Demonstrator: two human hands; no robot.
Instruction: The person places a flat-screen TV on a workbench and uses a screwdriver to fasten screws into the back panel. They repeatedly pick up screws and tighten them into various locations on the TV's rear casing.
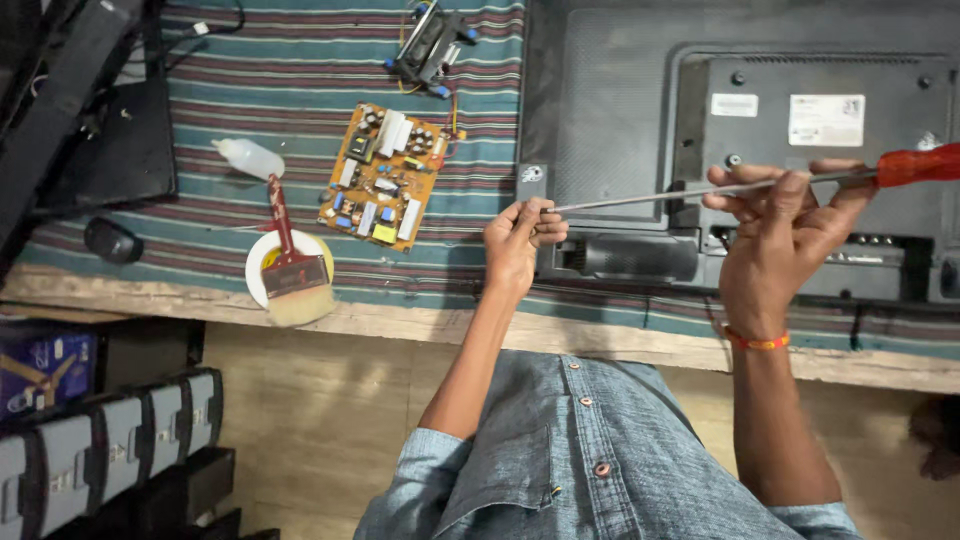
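A long screwdriver (700,189) with a thin metal shaft and a red handle lies level across my hands. My right hand (785,235) holds the shaft close to the handle, fingers curled over it. My left hand (520,240) pinches the tip of the shaft between fingers and thumb. Both hands hover over the black back panel of a flat television (620,110) lying face down on a striped cloth (300,70).
An orange circuit board (385,175) lies on the cloth to the left. A paintbrush (290,265) rests on a small white lid beside a white squeeze bottle (248,158). A small black speaker part (430,45) sits farther back. Dark boxes (110,430) stand below the bench's wooden edge.
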